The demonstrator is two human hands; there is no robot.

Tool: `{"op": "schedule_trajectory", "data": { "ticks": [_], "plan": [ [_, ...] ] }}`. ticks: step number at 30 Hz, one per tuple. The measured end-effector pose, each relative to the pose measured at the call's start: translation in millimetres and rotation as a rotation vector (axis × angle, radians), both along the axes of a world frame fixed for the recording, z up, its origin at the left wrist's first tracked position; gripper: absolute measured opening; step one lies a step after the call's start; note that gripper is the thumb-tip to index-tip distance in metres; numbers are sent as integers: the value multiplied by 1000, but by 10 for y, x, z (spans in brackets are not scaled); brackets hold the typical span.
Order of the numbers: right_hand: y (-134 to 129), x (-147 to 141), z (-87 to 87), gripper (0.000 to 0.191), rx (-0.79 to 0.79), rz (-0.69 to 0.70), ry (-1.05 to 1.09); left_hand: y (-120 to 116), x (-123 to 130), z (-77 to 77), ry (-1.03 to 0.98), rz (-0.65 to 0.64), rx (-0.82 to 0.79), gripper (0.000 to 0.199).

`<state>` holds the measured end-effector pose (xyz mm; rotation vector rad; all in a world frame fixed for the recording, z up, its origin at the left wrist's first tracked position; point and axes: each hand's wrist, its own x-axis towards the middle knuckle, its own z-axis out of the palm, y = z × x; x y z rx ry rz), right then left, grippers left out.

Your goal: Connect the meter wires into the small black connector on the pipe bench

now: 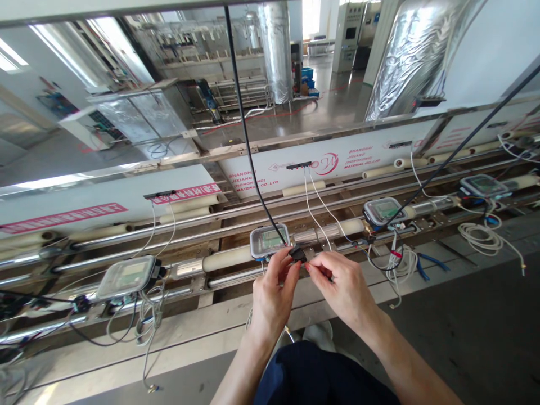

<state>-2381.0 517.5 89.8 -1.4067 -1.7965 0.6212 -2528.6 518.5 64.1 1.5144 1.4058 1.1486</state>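
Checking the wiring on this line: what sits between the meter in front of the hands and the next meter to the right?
In the head view, a cream tube section joins the middle meter and the right meter; two white wires cross it.

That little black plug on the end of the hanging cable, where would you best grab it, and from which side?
Probably by the black plug's short body, pinched across its two flat sides from the near side, below the meter. The black cable leaves it upward, so that end is taken. The left hand already pinches it so, with the right hand close beside.
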Motion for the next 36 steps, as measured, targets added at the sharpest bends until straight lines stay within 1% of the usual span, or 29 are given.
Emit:
{"op": "schedule_trajectory", "data": {
  "ticks": [3, 5, 6, 7, 11, 12, 14, 16, 17, 20, 22, 25, 27, 30, 34, 36],
  "plan": [
    [4, 22, -41, 17, -31, -31, 33, 0, 0, -29, -25, 42, -47, 35],
    [8, 43, -87, 18, -71, -61, 72, -13, -6, -67, -66, 117, -127, 33],
    [9, 54, -114, 19, -96, -74, 98, -21, -8, -90, -104, 130, -185, 33],
    [10, 63, -143, 20, -121, -83, 127, -30, -6, -114, -157, 109, -257, 34],
    [13, 80, -240, 21, -199, -63, 233, -45, 43, -190, -506, -111, -560, 43],
    [13, 80, -255, 21, -213, -55, 252, -42, 62, -202, -586, -135, -610, 43],
    [13, 81, -275, 22, -240, -47, 270, -34, 97, -220, -694, -152, -657, 39],
    [5, 86, -290, 24, -247, -52, 250, -28, 119, -229, -717, -159, -654, 36],
    [-5, 93, -298, 23, -223, -67, 223, -27, 124, -231, -702, -155, -636, 36],
    [-57, 127, -315, 15, -38, -114, 118, -34, 127, -237, -612, -131, -555, 35],
    [-101, 153, -325, 13, 58, -56, 85, -43, 127, -250, -544, -124, -497, 32],
    [-140, 181, -349, 16, 32, 122, 59, -63, 132, -282, -452, -146, -412, 28],
    [-140, 189, -372, 16, 2, 174, 30, -76, 136, -299, -401, -138, -362, 27],
    [-116, 191, -387, 14, -3, 172, 7, -85, 136, -293, -377, -117, -341, 28],
    [-94, 190, -348, 13, -13, 121, 4, -75, 129, -252, -432, -152, -399, 26],
    [-94, 193, -326, 13, -32, 116, 16, -68, 129, -244, -450, -147, -412, 24]
  ]
}}
